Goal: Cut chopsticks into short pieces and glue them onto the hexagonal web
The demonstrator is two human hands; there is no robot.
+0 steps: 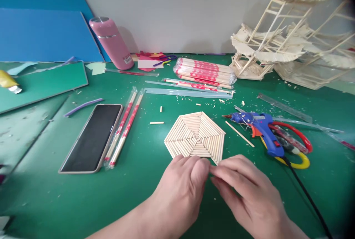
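A many-sided flat panel of wooden sticks [196, 130], laid in rings with seams running to its centre, lies on the green table. Just at its near edge, my left hand [183, 191] is curled closed, thumb on top. My right hand [248, 189] meets it from the right, with thumb and fingers pinched together near the left thumb. Whatever is between the fingers is hidden. A blue glue gun [262, 128] rests to the right of the panel, nozzle pointing left. Between them lies a thin loose stick [240, 134]. Left of the panel is a short stick piece [156, 123].
A phone [91, 139] and wrapped chopsticks [126, 131] lie at left. Behind are a pink flask [113, 43], a chopstick bundle [205, 71] and a tall stick-built model [277, 43]. Red-and-yellow-handled pliers [301, 157] sit under the glue gun, whose black cord [307, 198] runs toward me.
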